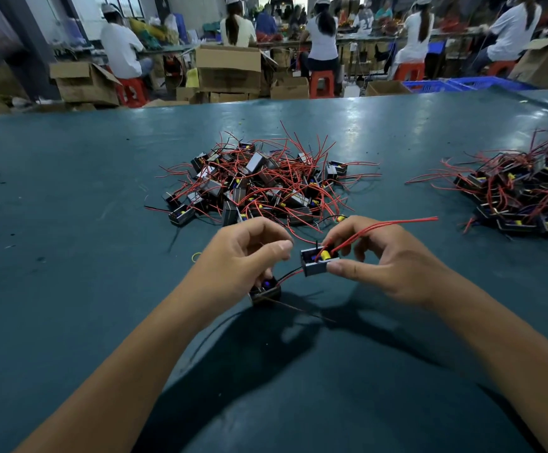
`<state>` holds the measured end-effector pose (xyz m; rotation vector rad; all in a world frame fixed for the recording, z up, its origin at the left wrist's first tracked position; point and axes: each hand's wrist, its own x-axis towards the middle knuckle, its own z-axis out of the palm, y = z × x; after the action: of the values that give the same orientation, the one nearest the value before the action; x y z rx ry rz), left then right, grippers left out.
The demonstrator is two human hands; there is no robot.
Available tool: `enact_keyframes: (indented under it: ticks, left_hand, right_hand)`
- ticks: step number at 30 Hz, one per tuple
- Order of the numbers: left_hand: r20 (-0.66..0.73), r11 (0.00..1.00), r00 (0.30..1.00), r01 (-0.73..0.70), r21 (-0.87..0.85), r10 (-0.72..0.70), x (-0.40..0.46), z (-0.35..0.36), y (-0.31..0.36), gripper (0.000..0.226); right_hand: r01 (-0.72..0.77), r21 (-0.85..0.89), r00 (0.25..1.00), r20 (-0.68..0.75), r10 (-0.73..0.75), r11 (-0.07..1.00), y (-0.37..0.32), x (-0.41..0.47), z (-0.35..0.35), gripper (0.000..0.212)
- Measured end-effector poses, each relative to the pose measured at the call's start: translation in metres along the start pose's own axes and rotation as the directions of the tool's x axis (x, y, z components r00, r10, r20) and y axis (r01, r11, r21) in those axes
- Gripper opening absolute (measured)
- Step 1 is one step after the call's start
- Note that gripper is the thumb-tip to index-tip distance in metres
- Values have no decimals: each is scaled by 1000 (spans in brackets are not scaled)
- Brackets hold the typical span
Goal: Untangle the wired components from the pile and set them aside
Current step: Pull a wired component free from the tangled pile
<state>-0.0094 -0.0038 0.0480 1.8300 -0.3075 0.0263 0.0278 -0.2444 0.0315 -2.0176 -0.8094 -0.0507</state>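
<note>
Right hand is pinching a box mid-frame, its red leads trailing right, probably keeping them clear. Left hand is gripping a second box lower down; they're apart, so looks mostly untangled. Pile is sitting just above, sorted heap far right.
</note>
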Motion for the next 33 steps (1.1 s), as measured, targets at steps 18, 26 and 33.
enact_keyframes:
  ticks: [18, 26, 33]
  left_hand:
    - [-63, 974, 986, -137, 182, 151, -5, 17, -4, 13]
    - [-168, 991, 979, -108, 76, 119, -2, 21, -6, 16]
    - [-58, 972, 994, -73, 223, 88, -1, 28, -17, 18]
  right_hand:
    - [-22, 88, 998, -55, 26, 996, -7, 2, 11, 26]
    - [9, 43, 999, -44, -7, 999, -8, 2, 14, 25]
    - [56, -188, 996, 85, -40, 981, -6, 0, 3, 27]
